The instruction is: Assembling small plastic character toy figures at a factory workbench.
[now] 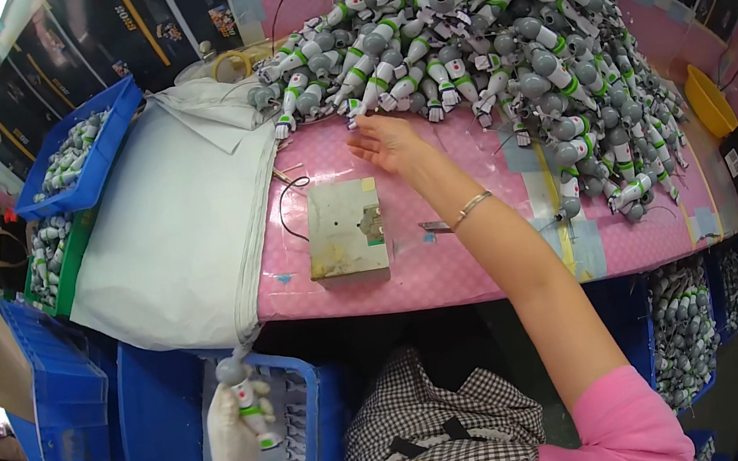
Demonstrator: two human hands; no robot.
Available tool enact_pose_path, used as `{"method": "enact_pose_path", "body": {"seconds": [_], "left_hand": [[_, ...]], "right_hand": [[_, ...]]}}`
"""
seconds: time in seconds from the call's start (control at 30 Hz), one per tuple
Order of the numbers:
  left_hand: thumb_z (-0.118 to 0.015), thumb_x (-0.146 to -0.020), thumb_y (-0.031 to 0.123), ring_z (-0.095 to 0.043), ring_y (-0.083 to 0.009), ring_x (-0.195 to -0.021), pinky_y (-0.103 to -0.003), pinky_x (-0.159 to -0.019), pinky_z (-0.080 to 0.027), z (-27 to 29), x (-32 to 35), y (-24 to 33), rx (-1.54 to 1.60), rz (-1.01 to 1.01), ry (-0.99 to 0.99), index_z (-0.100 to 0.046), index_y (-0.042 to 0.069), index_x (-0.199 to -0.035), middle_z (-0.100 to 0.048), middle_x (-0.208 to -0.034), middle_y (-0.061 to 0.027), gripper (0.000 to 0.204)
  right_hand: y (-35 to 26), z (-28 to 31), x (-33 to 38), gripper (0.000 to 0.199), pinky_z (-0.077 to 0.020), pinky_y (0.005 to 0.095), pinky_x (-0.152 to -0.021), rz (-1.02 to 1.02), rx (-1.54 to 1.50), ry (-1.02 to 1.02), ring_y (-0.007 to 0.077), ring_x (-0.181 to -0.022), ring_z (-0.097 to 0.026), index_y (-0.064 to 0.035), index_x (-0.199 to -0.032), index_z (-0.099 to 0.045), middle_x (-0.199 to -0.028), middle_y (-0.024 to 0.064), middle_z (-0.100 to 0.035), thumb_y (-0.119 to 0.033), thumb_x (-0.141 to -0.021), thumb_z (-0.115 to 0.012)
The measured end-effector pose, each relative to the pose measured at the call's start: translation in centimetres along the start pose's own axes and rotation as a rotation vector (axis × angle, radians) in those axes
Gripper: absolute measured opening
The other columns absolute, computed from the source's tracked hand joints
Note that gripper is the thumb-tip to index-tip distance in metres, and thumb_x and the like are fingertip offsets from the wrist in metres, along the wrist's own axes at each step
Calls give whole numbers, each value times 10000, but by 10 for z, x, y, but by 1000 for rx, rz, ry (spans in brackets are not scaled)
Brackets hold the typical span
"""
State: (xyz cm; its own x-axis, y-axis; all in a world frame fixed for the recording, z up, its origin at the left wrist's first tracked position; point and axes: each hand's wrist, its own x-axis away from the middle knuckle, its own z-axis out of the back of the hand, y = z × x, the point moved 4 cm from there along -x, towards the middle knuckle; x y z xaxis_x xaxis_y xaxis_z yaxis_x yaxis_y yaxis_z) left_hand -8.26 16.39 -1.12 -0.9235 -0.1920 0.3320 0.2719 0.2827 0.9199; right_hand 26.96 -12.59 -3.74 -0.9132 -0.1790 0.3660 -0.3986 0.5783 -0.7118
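Observation:
My left hand [231, 433], in a white glove, is closed round a white toy arm [246, 398] with a grey ball end, green bands and a red dot. It is above a blue bin [318, 405] with a pale liner, where more small parts lie. My bare right hand [386, 144] reaches over the pink table, fingers stretched out and apart. Its fingertips are at the near edge of a big pile of similar toy arms [451, 21]; whether they touch one, I cannot tell. Closer to me stands a worn metal block fixture [341, 235] with a slot in its right side.
White sheets [174, 204] cover the table's left part. A blue tray [109, 166] and a green crate [67, 291] of toy parts stand at far left. A metal tool [436, 227] lies right of the fixture. A yellow basin [708, 100] is at right. Filled crates [683, 324] sit below the table.

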Motion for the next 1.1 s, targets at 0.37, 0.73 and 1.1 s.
{"method": "enact_pose_path", "body": {"seconds": [0.37, 0.73, 1.1], "left_hand": [[-622, -763, 362, -577, -422, -930, -450, -809, -458, 190, 46, -163, -1290, 432, 215, -561, -7, -988, -607, -989, -260, 437], [-581, -722, 97, -656, -287, -794, -447, -651, -503, 201, -104, -208, -1827, -44, -171, -659, 130, -837, -648, -918, -124, 143], [-480, -836, 137, -565, -284, -992, -435, -860, -446, 188, -175, -253, -1671, -199, -31, -637, 116, -927, -587, -1018, -104, 183]], "right_hand": [[-84, 74, -88, 213, -313, 250, -379, -94, 209, 159, 140, -474, -427, -119, -813, -578, -658, -1, -499, -325, -804, -633], [-71, 71, 100, 399, -515, 269, -852, -2, 159, -384, 198, -998, -585, 86, -1228, -434, -1196, 174, -540, -66, -869, -525], [-31, 68, 265, 239, -468, 214, -558, 231, 580, 64, 129, -622, -520, -24, -1023, -499, -825, 58, -527, -94, -810, -580]]}}
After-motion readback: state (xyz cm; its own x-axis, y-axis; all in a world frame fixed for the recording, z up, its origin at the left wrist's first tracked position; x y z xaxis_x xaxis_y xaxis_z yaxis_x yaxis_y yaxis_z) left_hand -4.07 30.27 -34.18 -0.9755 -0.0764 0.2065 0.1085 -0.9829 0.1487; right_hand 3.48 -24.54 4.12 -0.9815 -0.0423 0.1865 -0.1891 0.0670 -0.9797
